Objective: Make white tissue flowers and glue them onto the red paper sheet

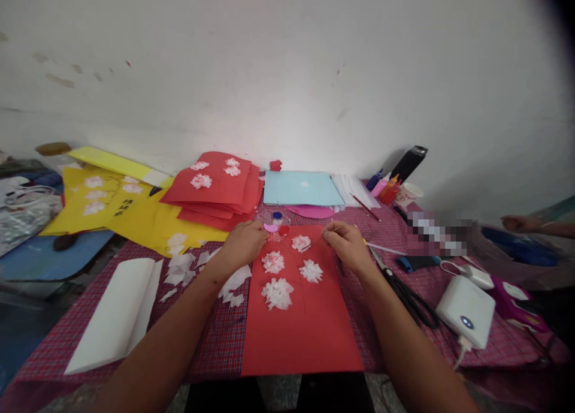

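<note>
A red paper sheet (300, 341) lies in front of me with several crumpled white-and-pink paper flowers on it. My right hand (344, 242) pinches a thin paintbrush (315, 240), its tip at the top flower (300, 243). Most of the handle is hidden by the fingers. At the sheet's upper left edge rests my left hand (247, 242), fingers loosely laid down and nothing visible in them. Just beyond its fingertips is a small clear palette (276, 224) with blue, pink and red paint. Thin branch lines run between the flowers.
Left are torn white paper pieces (182, 269), a folded white sheet (114, 311), yellow paintings (135, 206) and stacked red sheets (215, 188). A light blue folder (303, 188) lies behind. Right are scissors (406, 293), a white power bank (467, 311) and another person's hand (521, 223).
</note>
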The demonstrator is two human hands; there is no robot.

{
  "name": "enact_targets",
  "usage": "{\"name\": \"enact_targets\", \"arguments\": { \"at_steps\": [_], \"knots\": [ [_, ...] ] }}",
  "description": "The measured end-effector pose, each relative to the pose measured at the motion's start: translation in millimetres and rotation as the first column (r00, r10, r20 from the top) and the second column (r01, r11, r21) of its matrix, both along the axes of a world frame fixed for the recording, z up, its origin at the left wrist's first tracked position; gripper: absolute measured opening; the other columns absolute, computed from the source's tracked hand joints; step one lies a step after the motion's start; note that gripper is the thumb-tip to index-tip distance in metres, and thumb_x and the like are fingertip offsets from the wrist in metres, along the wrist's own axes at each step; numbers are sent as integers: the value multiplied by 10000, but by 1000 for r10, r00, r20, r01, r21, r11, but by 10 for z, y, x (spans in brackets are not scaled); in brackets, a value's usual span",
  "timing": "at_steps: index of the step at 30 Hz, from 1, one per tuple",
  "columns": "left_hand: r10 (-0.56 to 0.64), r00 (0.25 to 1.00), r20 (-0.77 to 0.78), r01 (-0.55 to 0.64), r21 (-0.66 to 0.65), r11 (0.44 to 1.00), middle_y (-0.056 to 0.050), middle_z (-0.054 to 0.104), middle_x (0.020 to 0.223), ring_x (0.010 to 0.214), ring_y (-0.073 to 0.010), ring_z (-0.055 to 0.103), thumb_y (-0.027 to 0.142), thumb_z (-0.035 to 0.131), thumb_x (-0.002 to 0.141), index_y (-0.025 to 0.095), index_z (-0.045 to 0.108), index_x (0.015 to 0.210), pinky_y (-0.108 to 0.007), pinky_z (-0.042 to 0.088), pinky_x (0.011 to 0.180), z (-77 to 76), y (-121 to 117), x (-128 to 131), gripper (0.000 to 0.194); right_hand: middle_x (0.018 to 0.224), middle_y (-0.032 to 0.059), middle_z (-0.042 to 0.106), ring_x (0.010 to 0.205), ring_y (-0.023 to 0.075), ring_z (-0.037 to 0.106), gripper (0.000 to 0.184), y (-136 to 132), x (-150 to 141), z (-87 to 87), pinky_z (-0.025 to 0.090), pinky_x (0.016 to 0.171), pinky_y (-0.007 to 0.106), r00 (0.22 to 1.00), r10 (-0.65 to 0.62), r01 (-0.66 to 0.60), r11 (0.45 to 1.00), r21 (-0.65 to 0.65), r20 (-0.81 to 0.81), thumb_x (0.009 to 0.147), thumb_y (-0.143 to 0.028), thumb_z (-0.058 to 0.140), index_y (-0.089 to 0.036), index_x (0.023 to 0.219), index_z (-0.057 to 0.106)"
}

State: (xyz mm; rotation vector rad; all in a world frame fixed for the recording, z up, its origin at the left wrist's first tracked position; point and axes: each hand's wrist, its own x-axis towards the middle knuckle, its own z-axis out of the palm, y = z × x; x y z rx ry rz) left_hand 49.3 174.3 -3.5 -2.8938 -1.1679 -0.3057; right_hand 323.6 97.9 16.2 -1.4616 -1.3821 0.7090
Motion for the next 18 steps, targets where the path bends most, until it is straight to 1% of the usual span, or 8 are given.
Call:
{"name": "enact_targets", "arguments": {
  "at_steps": [4,11,14,18],
  "knots": [
    [2,1000,3,-2,6,1000,-99,682,1012,952,-228,622,247,441,996,191,728,977,-351,472,854,-1,-5,-3,293,576,-18,544,511,123,423,131,14,25,-38,316,483,249,1000,-4,4,1000,-28,6,731,-301,586,-189,690,639],
    [0,1000,0,0,15,1000,-100,675,1009,927,-230,622,247,444,994,193,724,960,-356,473,832,-13,4,-2,287,550,-27,538,481,118,408,100,46,103,-61,307,479,253,997,-67,65,997,-43,-46,707,-274,573,-191,694,627],
    [-2,1000,6,2,18,1000,-103,674,1000,925,-233,621,243,447,993,186,722,944,-360,473,829,-19,7,-3,285,552,-32,532,488,120,409,111,39,87,-60,309,487,253,998,-46,44,998,-41,-48,718,-292,582,-193,705,631],
    [-10,1000,3,10,14,1000,-101,674,1010,949,-228,618,247,452,995,189,720,926,-355,468,857,-21,11,-4,283,544,-39,517,488,119,403,116,40,73,-73,314,497,255,999,-34,34,999,-43,3,727,-295,593,-191,703,639]
  ]
}}
